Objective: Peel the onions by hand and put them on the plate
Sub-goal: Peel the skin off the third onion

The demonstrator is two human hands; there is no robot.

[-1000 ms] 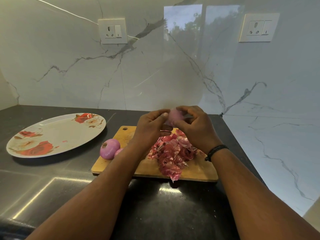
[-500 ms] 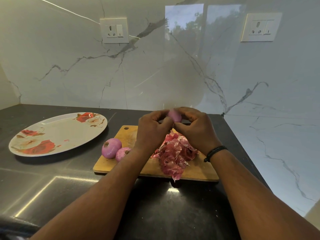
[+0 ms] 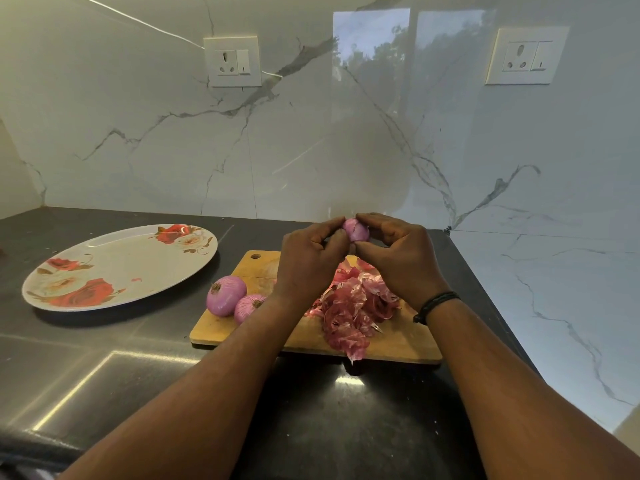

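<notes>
A small pink onion is held above the wooden cutting board. My left hand pinches its left side and my right hand grips it from the right with curled fingers. Two peeled purple onions lie at the board's left end, a larger one and a smaller one partly behind my left forearm. A heap of red onion skins covers the board's middle. The oval floral plate sits to the left on the dark counter with no onion on it.
The marble backsplash rises just behind the board, with two wall sockets. A marble side wall bounds the counter on the right. The dark counter stretches toward me at the front left.
Both hands have kept working the small onion, lifting it slightly and turning it. The second peeled onion on the board has come more into view as my left arm shifted.
</notes>
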